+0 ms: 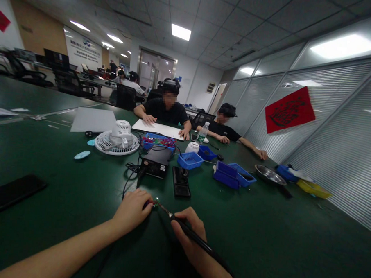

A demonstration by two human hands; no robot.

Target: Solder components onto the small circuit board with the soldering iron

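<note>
On the green table, my right hand (191, 233) grips a soldering iron (190, 232) by its black handle, the metal tip pointing up and left. That tip meets, or comes very close to, a small green circuit board (156, 202) with reddish wires. Closed fingers of my left hand (136, 206) hold the board by its left side; the wires run in under those fingers, partly hidden. Just beyond my hands lie a black soldering station box (155, 161) with cables and a black soldering iron stand (181, 182).
A blue tray of red and green wired parts (158, 142) sits behind the box. Blue bins (190, 160), a metal dish (270, 175) and a yellow tray (314, 188) spread rightward. A white fan part (117, 142) stands left. Two people sit opposite, one with hands on a white board (158, 129).
</note>
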